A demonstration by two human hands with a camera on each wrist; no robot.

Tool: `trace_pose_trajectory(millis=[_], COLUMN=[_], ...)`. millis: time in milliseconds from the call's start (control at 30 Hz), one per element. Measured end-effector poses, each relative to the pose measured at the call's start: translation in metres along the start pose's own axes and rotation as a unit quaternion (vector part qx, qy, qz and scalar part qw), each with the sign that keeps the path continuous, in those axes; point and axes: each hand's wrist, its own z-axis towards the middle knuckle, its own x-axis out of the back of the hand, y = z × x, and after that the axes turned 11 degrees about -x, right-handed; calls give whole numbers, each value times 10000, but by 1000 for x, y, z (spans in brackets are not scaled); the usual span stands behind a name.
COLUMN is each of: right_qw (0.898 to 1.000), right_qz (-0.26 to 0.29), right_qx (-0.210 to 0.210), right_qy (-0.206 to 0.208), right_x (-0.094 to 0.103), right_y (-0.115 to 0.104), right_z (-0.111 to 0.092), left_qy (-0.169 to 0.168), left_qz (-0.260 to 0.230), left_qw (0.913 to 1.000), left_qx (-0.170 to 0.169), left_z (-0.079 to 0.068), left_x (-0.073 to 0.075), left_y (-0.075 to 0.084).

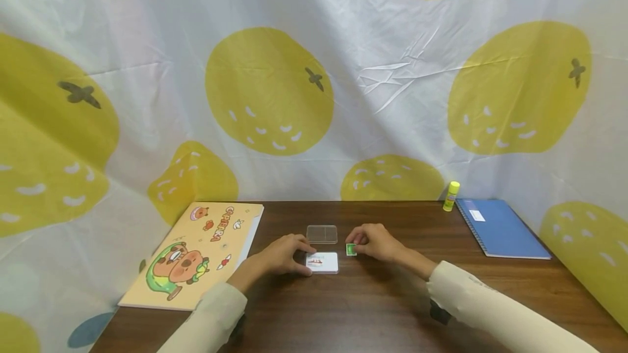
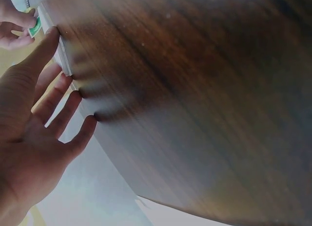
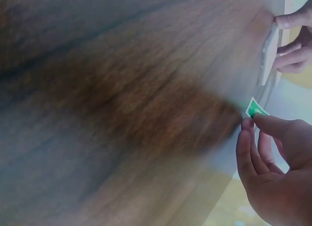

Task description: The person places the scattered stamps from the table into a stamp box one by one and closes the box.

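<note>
A flat clear case (image 1: 335,270) lies on the table with white paper bearing a small red picture inside. My left hand (image 1: 287,254) holds its left end, thumb at the near corner and forefinger at the far corner. In the left wrist view the other fingers of this hand (image 2: 41,109) are spread, tips near the tabletop. My right hand (image 1: 376,241) pinches a small green stamp-like piece (image 1: 350,249) with a white border between thumb and fingertips, just right of the case. The right wrist view shows the piece (image 3: 255,108) tilted at the fingertips. Behind the case lies a clear plastic lid (image 1: 321,235).
A cream folder with capybara drawings (image 1: 211,252) lies at the left. At the back right a yellow glue stick (image 1: 451,196) stands upright beside a blue spiral notebook (image 1: 505,227). A fruit-patterned curtain (image 1: 373,119) surrounds the dark wooden table (image 1: 343,315).
</note>
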Motion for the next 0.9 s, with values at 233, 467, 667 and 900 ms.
trace_pose_trajectory(millis=[233, 467, 667, 900], right_qw=[9987, 9951, 9941, 9957], right_qz=[407, 848, 891, 672], right_qx=[-111, -168, -156, -7], right_qy=[-296, -490, -594, -643], right_x=[2, -5, -14, -22], right_y=[-12, -27, -32, -33], right_z=[-1, 0, 2, 5], left_qy=[9, -12, -3, -19], left_qz=[15, -45, -54, -12], left_qw=[10000, 10000, 10000, 9999], left_qx=[20, 28, 49, 101], left_z=[0, 0, 0, 0], left_x=[-1, 0, 0, -1], left_y=[-1, 0, 1, -1])
